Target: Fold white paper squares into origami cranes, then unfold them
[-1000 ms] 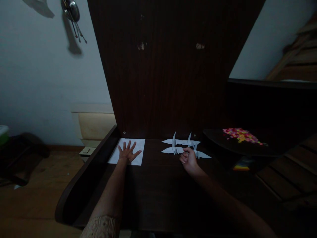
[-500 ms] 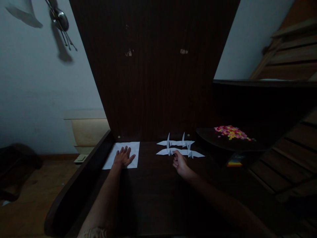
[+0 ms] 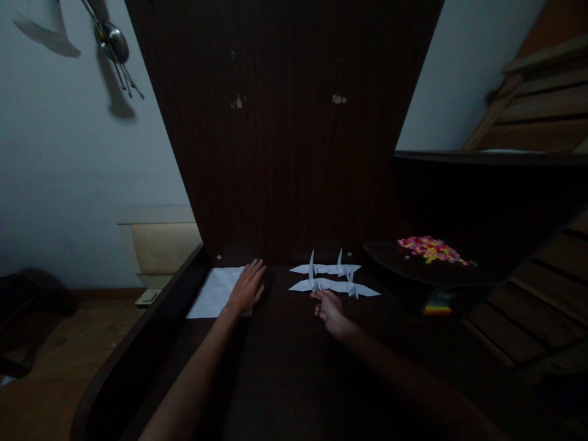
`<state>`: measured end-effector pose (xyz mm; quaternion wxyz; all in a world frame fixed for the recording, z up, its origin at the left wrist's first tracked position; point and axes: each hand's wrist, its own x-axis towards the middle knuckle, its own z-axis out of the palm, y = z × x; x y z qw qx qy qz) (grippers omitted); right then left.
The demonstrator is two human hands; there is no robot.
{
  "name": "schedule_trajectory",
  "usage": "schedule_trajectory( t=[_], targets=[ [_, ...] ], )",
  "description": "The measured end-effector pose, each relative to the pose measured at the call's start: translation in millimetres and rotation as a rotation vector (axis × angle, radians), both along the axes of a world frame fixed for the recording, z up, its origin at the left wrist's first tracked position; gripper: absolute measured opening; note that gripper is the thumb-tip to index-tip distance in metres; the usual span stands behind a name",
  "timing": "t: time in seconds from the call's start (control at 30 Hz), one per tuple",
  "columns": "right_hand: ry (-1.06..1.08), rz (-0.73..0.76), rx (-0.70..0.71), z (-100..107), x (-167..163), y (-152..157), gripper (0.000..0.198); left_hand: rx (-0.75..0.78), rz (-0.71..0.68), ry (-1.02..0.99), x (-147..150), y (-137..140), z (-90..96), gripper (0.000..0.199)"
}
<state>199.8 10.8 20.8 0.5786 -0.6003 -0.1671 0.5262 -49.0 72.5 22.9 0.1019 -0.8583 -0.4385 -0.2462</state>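
In the head view a white creased paper sheet [image 3: 212,293] lies flat at the left of the dark desk. My left hand [image 3: 248,286] is over its right edge, fingers stretched out and holding nothing. Several folded white paper cranes stand in two rows to the right, wings touching or overlapping. My right hand [image 3: 329,309] is at the near row, with thumb and forefinger pinched at the lower body of the left paper crane [image 3: 304,285]. The other fingers are curled in. Another near crane [image 3: 365,290] stands just right of this hand.
A dark upright panel [image 3: 285,153] rises behind the desk. On a rounded shelf [image 3: 390,260] at the right lies a pile of small colourful pieces [image 3: 432,248]. A raised side board [image 3: 138,343] borders the desk's left. A wall lamp [image 3: 113,43] hangs upper left.
My left hand has slid right, from the middle of the sheet to its right edge. My right hand has shifted slightly left, to the near-left crane.
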Motion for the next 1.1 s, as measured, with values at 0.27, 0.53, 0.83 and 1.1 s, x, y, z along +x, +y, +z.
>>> schedule_trajectory(
  t=[0.27, 0.53, 0.83, 1.1],
  targets=[
    [-0.058, 0.016, 0.036, -6.0, -2.2, 2.8, 0.020, 0.071, -0.305, -0.009, 60.0, -50.4, -4.9, 0.045],
    [-0.151, -0.004, 0.073, -14.7, 4.1, -1.0, 0.029, -0.017, -0.208, -0.133, 72.5, -63.9, -26.9, 0.045],
    [-0.160, 0.149, 0.386, -12.7, -6.3, -5.7, 0.032, -0.237, -0.155, -0.548, 87.9, -59.8, -23.1, 0.043],
    [-0.065, 0.367, 0.439, -5.5, -19.2, -27.2, 0.027, -0.642, 0.001, -1.128, 91.1, -48.8, -12.9, 0.050]
  ],
)
